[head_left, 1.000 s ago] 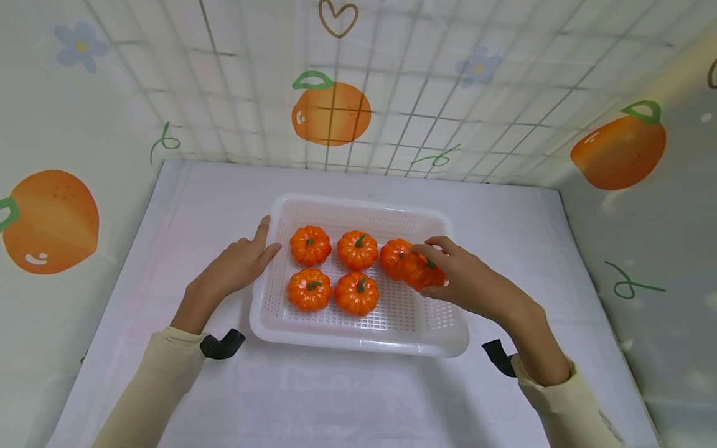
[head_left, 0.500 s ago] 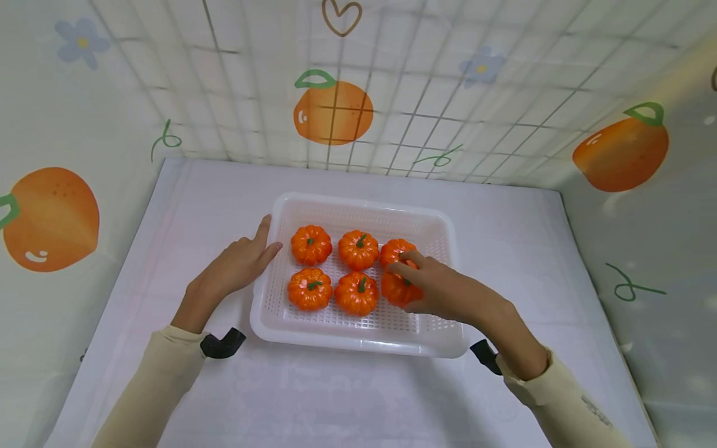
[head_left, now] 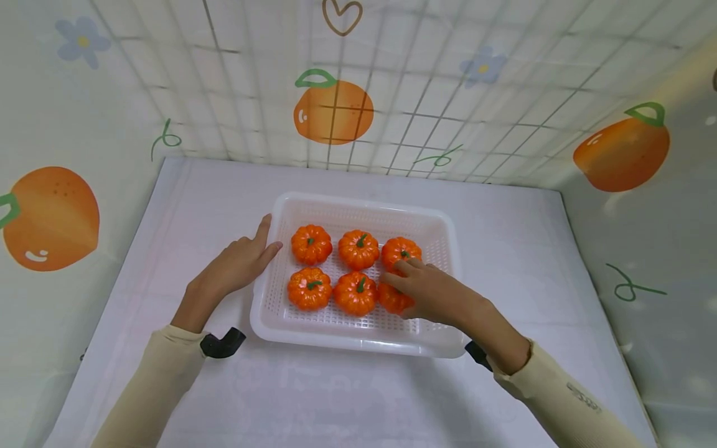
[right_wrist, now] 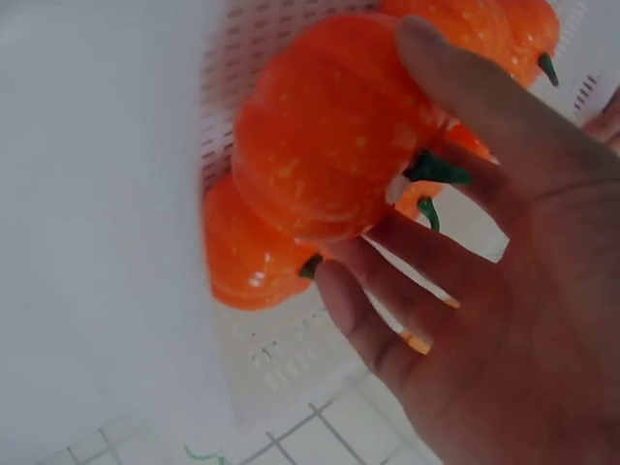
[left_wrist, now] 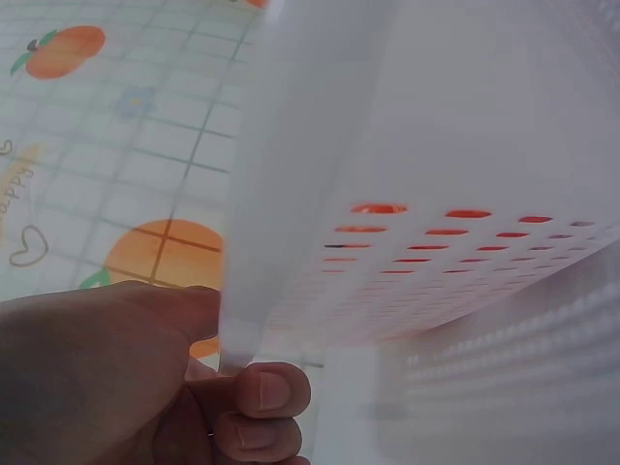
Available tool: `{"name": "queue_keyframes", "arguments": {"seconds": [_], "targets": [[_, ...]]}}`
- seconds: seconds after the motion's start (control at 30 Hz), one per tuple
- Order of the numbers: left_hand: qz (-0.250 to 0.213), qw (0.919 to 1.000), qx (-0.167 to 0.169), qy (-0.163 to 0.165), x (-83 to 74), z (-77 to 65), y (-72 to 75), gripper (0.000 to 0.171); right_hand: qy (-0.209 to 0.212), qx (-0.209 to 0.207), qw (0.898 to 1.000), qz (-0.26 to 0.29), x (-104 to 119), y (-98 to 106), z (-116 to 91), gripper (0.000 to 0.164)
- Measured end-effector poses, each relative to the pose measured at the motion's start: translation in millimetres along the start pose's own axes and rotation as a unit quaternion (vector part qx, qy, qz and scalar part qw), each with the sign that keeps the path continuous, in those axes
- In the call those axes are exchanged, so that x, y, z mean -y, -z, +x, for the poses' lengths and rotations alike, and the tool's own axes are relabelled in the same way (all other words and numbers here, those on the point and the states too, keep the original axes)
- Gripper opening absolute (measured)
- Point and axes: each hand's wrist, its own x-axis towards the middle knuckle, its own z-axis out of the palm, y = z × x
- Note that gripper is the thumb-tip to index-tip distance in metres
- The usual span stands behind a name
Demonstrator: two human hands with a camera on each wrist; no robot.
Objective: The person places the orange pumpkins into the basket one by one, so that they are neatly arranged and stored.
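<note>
A white plastic basket (head_left: 358, 346) with perforated sides holds several small orange pumpkins with green stems. My left hand (head_left: 232, 267) holds the basket's left rim; in the left wrist view its thumb and curled fingers (left_wrist: 274, 392) pinch the edge. Inside the basket, my right hand (head_left: 437, 295) grips a pumpkin (head_left: 392, 300) at the right end of the near row, partly covered by the fingers. Behind it lies another pumpkin (head_left: 402, 250), also at the right. In the right wrist view, the thumb and fingers spread around the held pumpkin (right_wrist: 334, 131).
Pumpkins stand in two rows, including the far-left one (head_left: 310, 244), the near-left one (head_left: 310, 289) and the near-middle one (head_left: 356, 294). A white cloth covers the table (head_left: 313, 398). Printed curtains (head_left: 414, 37) hang behind and at both sides.
My right hand has moved left with the pumpkin and lowered it beside the near-middle one, in front of the far-right pumpkin. The left hand and basket have stayed put.
</note>
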Motion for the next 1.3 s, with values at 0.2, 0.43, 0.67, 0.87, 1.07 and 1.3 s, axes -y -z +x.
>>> {"name": "queue_keyframes", "arguments": {"seconds": [0.2,0.43,0.67,0.87,1.07,1.3], "targets": [[-0.002,1.0,0.003,0.002,0.2,-0.5,-0.7,0.081,0.005,0.023,0.999,-0.032,3.5,-3.2,3.7,0.055],[-0.001,1.0,0.003,0.007,0.4,-0.1,-1.5,0.081,-0.006,0.05,0.998,-0.039,8.4,-4.9,5.2,0.057],[0.003,1.0,0.002,0.001,0.4,-0.4,-0.9,0.081,-0.005,0.052,0.997,-0.048,11.2,-6.2,6.5,0.055],[0.002,1.0,0.005,0.005,1.3,-0.5,-0.5,0.081,0.008,0.05,0.998,-0.046,12.3,-3.5,8.1,0.051],[0.009,0.9999,0.002,0.007,1.4,-1.5,0.7,0.081,0.021,0.05,0.997,-0.051,13.0,5.3,9.7,0.048],[0.008,1.0,0.0,0.001,0.7,-2.2,0.9,0.08,0.011,0.045,0.998,-0.03,13.2,12.4,9.9,0.04]]}}
